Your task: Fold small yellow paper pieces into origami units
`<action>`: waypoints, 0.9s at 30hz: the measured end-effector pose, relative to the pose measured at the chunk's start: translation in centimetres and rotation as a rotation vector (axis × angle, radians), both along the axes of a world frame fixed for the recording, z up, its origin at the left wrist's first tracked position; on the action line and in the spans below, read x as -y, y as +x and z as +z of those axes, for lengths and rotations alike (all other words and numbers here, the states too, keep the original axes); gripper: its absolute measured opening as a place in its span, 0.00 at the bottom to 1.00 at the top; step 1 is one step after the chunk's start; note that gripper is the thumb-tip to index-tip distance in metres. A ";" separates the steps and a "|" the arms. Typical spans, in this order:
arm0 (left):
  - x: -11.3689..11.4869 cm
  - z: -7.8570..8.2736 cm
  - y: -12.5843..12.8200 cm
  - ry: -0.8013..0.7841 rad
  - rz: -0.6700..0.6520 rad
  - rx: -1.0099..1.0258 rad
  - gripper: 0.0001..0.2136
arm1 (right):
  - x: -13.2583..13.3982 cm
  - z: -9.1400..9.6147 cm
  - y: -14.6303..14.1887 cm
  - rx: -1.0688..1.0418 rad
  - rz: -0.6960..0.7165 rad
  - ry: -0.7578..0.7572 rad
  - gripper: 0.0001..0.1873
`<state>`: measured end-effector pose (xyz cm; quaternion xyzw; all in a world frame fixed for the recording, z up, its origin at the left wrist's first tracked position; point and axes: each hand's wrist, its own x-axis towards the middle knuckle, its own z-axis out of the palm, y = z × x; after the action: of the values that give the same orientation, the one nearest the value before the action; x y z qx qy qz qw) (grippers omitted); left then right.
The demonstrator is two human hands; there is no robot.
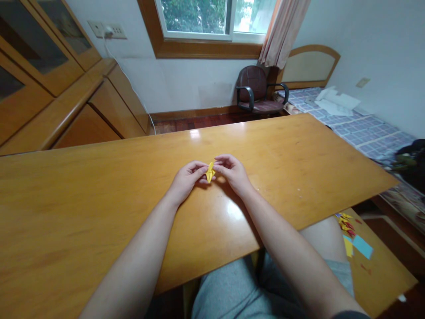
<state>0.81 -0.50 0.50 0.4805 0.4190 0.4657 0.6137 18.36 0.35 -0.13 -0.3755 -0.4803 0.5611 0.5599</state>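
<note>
above the middle of the desk [99, 199], your left hand [186, 179] has its fingers pinching the yellow folded paper [210, 174], your right hand [235, 175] meets its right side, grip unclear, and an uneven tug could tear or skew those small folds.

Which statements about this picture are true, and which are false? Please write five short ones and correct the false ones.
1. The left hand holds the folded yellow paper. True.
2. The right hand rests on the knee. False: it is at the folded yellow paper.
3. The light-blue sheet lies between the hands. False: it lies on the lower wooden surface at the right.
4. The chair stands beyond the table. True.
5. The curtain hangs at the window's left side. False: it hangs at the right.
</note>
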 end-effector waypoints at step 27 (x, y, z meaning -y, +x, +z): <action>-0.2 0.2 0.3 -0.043 0.124 0.105 0.15 | -0.1 -1.3 -0.5 0.162 0.031 0.064 0.22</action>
<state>1.11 -0.28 0.74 0.4153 0.4251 0.5182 0.6150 17.85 0.43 -1.46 -0.3941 -0.5476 0.5218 0.5221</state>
